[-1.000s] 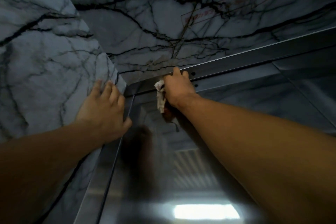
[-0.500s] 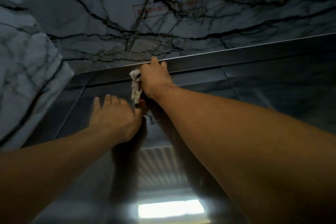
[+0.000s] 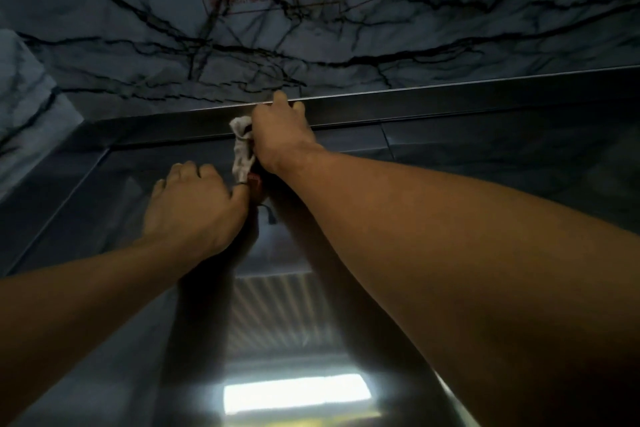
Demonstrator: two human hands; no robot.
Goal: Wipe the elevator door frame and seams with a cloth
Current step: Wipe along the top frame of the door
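Marble, pale grey with black veins, fills the upper part of the view as the wall (image 3: 346, 31) above the elevator, with a fainter slab of it angling down at the far left. Faint reddish outlines and lettering show on it near the top centre, too blurred to read. Below it runs the dark metal door frame (image 3: 485, 104), its top bar crossing from the left corner to the right edge, and a vertical piece slanting down on the left. Under the bar lies the brushed steel door (image 3: 104, 211), which mirrors both forearms, a slatted ceiling pattern and a bright rectangular light (image 3: 294, 395) near the bottom. The right hand (image 3: 280, 135) reaches up to the top bar, its fingertips curled over the bar's upper edge, and it presses a pale, crumpled cloth (image 3: 241, 149) against the frame; the cloth bunches out to the left of the palm and hangs down toward the wrist. The left hand (image 3: 194, 204) rests on the door just below and to the left, fingers relaxed and holding nothing, its thumb close to the cloth's lower end; whether they touch cannot be told. A small red patch (image 3: 254, 180) shows at the cloth's lower end.
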